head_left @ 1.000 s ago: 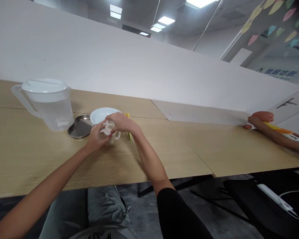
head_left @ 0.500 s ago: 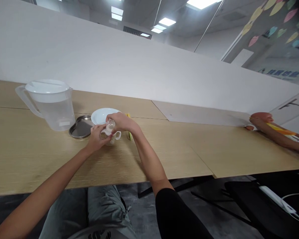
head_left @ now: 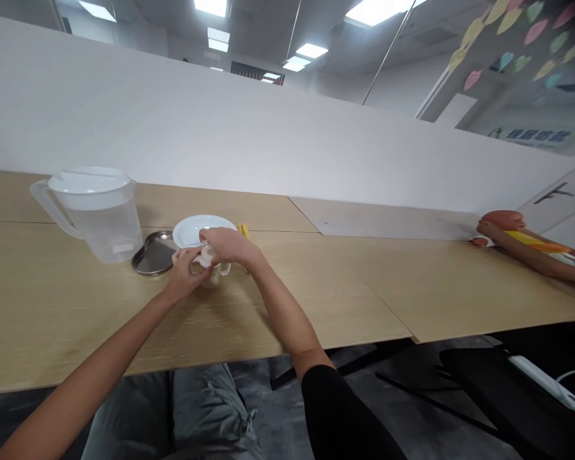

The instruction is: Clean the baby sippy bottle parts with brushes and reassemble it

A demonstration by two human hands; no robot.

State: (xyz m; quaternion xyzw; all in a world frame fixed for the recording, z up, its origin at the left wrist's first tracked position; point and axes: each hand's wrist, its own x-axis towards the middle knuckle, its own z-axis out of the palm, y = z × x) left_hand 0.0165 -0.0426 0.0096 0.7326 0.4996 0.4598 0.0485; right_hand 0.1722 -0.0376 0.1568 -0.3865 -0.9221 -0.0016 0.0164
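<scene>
A small clear baby bottle (head_left: 214, 277) with white side handles stands on the wooden table, partly covered by my fingers. My left hand (head_left: 184, 276) is closed around the bottle's near left side, by its collar. Over the top reaches my right hand (head_left: 230, 245), its fingers closed on the clear cap (head_left: 207, 249) that covers the teat. Whether the cap is seated or lifted a little, I cannot tell. Right behind the hands lies a white plate (head_left: 184, 233). A kidney-shaped steel tray (head_left: 154, 255) is left of the bottle, and a yellow item (head_left: 243, 230) shows partly behind my right hand.
A lidded translucent pitcher (head_left: 106, 227) stands at the left. At the table's far right lies a doll (head_left: 503, 220) in yellow and orange. A white wall runs along the back edge. Below the table at right, a white power strip (head_left: 546, 380) rests on a black chair (head_left: 479, 377).
The view has tilted slightly, so the tabletop items sit a bit lower. My right hand has shifted a little over the cap; both hands keep their hold.
</scene>
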